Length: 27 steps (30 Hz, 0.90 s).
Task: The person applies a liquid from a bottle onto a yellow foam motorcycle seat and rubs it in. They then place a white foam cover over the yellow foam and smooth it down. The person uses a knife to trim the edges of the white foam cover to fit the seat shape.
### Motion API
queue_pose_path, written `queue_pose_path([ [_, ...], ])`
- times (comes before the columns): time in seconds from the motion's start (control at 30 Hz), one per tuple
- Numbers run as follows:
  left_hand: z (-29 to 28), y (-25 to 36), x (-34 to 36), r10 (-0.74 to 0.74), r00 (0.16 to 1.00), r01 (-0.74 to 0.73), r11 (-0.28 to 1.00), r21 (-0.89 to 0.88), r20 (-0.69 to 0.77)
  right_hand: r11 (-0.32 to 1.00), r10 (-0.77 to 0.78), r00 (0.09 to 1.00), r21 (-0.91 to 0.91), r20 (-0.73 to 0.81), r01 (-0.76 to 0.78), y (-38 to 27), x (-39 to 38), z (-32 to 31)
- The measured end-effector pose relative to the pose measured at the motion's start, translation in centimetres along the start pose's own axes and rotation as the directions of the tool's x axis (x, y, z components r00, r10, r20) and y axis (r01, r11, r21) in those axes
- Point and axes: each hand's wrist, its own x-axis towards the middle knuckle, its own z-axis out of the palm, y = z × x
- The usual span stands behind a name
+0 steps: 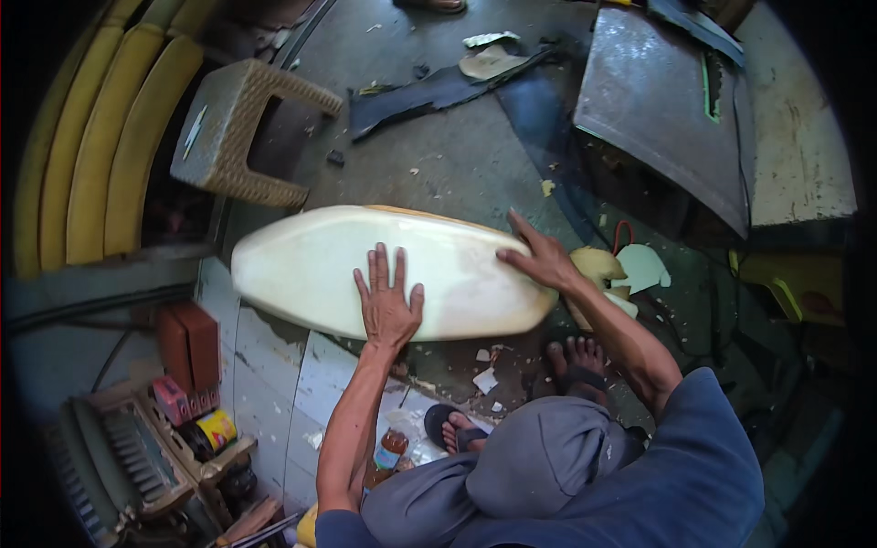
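A long, cream-white foam seat pad (301, 265) with rounded ends and a browned right end lies crosswise before me. My left hand (390, 306) rests flat on its middle, palm down, fingers spread. Over the pad's right end is my right hand (545, 260), its thumb stretched across the top and a finger extended past the far edge. Neither hand is wrapped round anything; the underside of my right hand is hidden. An orange-brown strip shows along the pad's far edge.
A woven-pattern stool (233, 137) stands at the far left, beside yellow curved pads (137, 155). Dark sheet scraps (420, 102) lie on the floor beyond. A metal panel (662, 110) is at the far right. Near left are a toolbox-like tray (196, 457) and a bottle (391, 447).
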Motion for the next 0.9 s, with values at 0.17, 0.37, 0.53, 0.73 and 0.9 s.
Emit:
queue_pose_path([
  [0.17,0.8,1.2,0.9,0.094,0.994,-0.098,0.994,0.055,0.06,0.96,-0.159,0.984,-0.246,-0.081,0.135,-0.2,1.0,0.0],
  [0.37,0.7,3.0,2.0,0.069,0.99,-0.078,0.994,0.076,0.12,0.989,-0.075,0.994,0.124,-0.083,0.085,1.7,0.6,-1.5],
  [0.53,0.5,1.3,1.9,0.056,0.996,-0.062,0.993,0.101,0.064,0.905,0.023,0.973,0.418,-0.228,0.076,3.5,0.0,1.4],
  [0.73,0.7,1.6,3.4,0.011,0.999,-0.015,0.997,0.081,0.044,0.953,0.162,0.77,0.3,-0.617,0.04,2.0,-1.0,4.7],
  [0.9,1.0,2.5,8.9,-0.161,0.987,0.16,0.986,0.053,0.022,0.962,0.122,0.766,0.265,-0.631,0.065,-0.9,10.9,-2.2],
])
